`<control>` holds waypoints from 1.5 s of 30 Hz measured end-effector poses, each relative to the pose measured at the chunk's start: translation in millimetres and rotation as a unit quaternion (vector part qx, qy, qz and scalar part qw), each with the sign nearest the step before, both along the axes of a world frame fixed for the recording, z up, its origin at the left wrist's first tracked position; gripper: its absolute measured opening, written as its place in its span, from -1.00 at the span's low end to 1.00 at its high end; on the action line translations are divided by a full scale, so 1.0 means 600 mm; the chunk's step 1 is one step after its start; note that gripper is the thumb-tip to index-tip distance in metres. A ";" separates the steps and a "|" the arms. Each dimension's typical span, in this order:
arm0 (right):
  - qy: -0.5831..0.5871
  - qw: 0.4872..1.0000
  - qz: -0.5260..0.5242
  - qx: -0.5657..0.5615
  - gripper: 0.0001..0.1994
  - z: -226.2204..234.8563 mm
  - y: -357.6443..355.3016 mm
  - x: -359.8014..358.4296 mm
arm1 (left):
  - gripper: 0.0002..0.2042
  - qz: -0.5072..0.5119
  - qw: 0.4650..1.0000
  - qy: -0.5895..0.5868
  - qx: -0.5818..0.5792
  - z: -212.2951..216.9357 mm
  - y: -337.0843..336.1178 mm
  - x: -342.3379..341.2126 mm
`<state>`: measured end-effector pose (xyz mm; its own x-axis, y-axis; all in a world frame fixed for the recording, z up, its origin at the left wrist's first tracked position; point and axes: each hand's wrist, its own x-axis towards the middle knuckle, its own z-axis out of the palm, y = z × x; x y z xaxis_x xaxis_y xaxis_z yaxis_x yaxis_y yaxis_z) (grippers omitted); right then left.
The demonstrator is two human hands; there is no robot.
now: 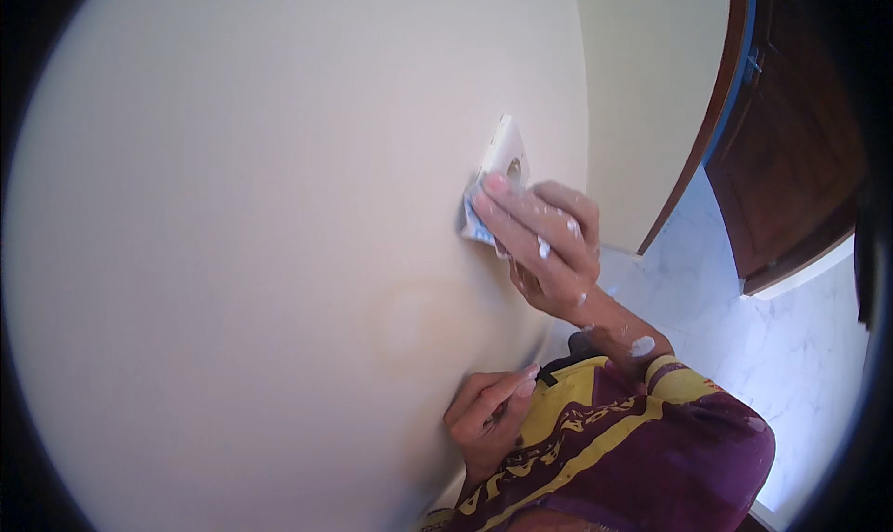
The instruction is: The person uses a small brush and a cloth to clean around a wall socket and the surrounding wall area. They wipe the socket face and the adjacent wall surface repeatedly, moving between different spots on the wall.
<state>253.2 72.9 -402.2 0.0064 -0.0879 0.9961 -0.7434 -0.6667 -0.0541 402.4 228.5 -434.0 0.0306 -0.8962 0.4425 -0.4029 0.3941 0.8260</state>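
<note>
My right hand (553,244), spotted with white paint, pinches a small folded white-and-blue piece (477,227) against the pale wall (279,206). Whether that piece is paper or cloth I cannot tell. Its upper end meets the lower edge of a white wall plate (504,146) with a round opening, partly covered by my fingertips. Lower down, close to the wall and in front of my shirt, my left hand (488,416) is curled with thumb and fingers drawn together. What it holds, if anything, is hidden.
A wall corner runs down just right of the plate. Farther right are a dark brown door (791,141) and its brown frame (693,174) edged with blue. Below lies a pale marbled floor (791,355). My maroon and yellow shirt (651,448) fills the lower right.
</note>
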 end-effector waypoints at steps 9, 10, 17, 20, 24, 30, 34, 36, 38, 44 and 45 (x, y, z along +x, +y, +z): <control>0.004 1.000 -0.001 0.014 -0.51 -0.020 -0.011 0.010 | -0.80 0.002 1.000 0.022 0.019 0.007 -0.021 0.004; 0.005 1.000 0.000 0.012 -0.50 -0.020 -0.017 0.010 | -0.80 -0.005 0.999 0.021 0.028 0.008 -0.022 0.005; -0.007 1.000 -0.011 0.006 -0.50 -0.007 -0.028 0.015 | -0.77 -0.024 0.999 0.003 0.042 0.022 -0.026 0.011; -0.005 1.000 -0.018 -0.003 -0.52 -0.015 -0.011 0.003 | -0.79 -0.027 0.999 0.000 0.027 0.025 -0.018 0.001; -0.004 1.000 -0.019 0.011 -0.53 -0.006 0.008 -0.001 | -0.79 -0.028 0.999 0.008 0.040 0.031 0.002 -0.008; -0.005 1.000 -0.021 0.010 -0.52 0.002 0.013 -0.003 | -0.80 -0.021 0.999 0.002 0.045 0.041 0.007 -0.010; -0.013 1.000 -0.027 0.011 -0.51 -0.008 0.019 0.001 | -0.79 -0.043 0.997 0.018 0.060 0.036 0.013 -0.007; -0.014 1.000 -0.018 0.003 -0.50 0.018 0.004 0.001 | -0.74 -0.037 0.998 0.021 0.055 0.040 0.006 -0.006; -0.020 1.000 -0.019 0.009 -0.50 0.010 0.006 0.008 | -0.73 -0.046 0.997 0.017 0.055 0.036 0.010 -0.003; -0.016 0.999 -0.028 0.009 -0.55 0.016 -0.004 0.008 | -0.73 -0.052 0.996 0.029 0.060 0.025 -0.003 0.002; -0.024 0.999 -0.026 0.023 -0.53 0.003 -0.003 0.009 | -0.73 -0.044 0.997 0.037 0.053 0.032 -0.009 0.000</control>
